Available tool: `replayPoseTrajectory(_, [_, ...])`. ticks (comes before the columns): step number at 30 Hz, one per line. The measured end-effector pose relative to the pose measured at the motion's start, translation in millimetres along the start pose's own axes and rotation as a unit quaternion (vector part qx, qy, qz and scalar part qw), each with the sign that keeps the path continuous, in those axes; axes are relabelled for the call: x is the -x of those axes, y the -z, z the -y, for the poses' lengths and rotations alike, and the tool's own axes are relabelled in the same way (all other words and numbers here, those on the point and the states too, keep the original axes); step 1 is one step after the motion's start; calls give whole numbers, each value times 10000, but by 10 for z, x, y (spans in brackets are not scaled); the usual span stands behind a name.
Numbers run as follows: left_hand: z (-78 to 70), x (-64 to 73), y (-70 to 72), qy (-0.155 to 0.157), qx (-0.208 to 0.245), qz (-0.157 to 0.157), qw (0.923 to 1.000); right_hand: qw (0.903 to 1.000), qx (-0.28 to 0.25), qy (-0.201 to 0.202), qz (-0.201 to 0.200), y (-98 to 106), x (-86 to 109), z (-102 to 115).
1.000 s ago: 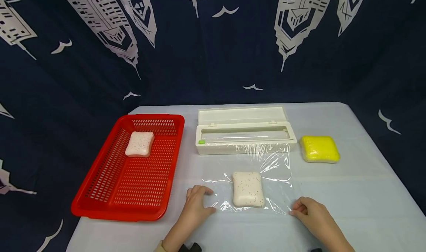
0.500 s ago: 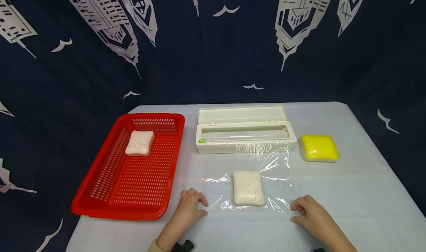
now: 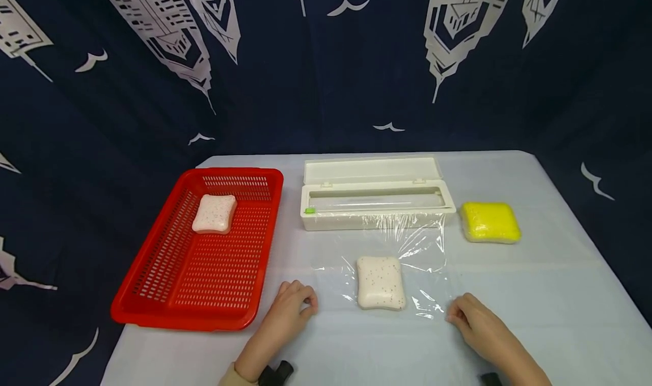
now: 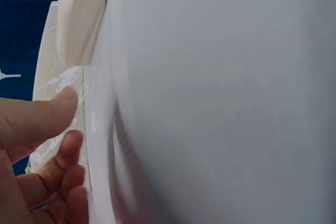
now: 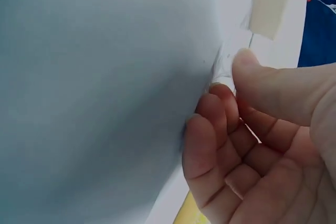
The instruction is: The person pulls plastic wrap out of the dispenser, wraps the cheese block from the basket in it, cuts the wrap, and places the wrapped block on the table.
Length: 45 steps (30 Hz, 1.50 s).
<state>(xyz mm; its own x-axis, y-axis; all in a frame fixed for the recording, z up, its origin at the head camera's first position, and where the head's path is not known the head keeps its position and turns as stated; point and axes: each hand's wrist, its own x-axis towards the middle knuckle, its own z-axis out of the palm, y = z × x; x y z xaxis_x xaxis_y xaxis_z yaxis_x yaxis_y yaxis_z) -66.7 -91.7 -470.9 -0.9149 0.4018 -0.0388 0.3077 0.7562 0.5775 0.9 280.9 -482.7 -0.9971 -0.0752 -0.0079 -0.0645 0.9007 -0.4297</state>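
A speckled cream bar of soap [image 3: 381,284] lies on a sheet of clear plastic wrap [image 3: 428,301], drawn from the white wrap dispenser [image 3: 377,221] behind it. At the sheet's near left corner my left hand [image 3: 291,311] has thumb and forefinger drawn close together at the film's edge. On the opposite corner my right hand [image 3: 481,325] pinches the film between thumb and curled forefinger. In the left wrist view, the left thumb [image 4: 58,111] stands near the forefinger tip; the clear film is hard to make out there. The right wrist view shows film by the right thumb [image 5: 249,69].
To the left stands a red perforated basket [image 3: 249,301] with a pinkish speckled bar of soap [image 3: 214,214] inside. A yellow wrapped block [image 3: 490,222] rests right of the dispenser. The dispenser's lid [image 3: 374,170] is raised, and a green slider [image 3: 309,210] sits at its left end.
Both hands came off the film's corners with fingers spread, then closed again at its edges. The glints on the film have shifted. The soap bars and dispenser keep their places.
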Motion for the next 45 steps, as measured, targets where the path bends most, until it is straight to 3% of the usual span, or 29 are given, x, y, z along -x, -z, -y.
replayPoseTrajectory(4, [-7, -8, -4, -39, 123, -100, 9999, 9999, -89, 51, -71, 3, 0, 29])
replayPoseTrajectory(14, [-19, -41, -37, -67, 429, -349, 9984, 9996, 25, 194, 222, -5, -70, 85])
replayPoseTrajectory(23, [-36, -71, -1, 271, 720, -153, 9969, 9974, 241, 665, -128, -4, -129, 63])
replayPoseTrajectory(28, [-12, -106, -20, 515, 861, -10, 9950, 9982, 301, 515, 31, 27, -195, 75])
replayPoseTrajectory(37, [-39, -156, -92, 918, 654, -141, 9935, 9987, 314, 392, 23, 94, -327, 144])
replayPoseTrajectory(45, [-73, -147, -7, 1180, 625, 346, 9904, 9987, 161, -65, 481, 226, -360, 186])
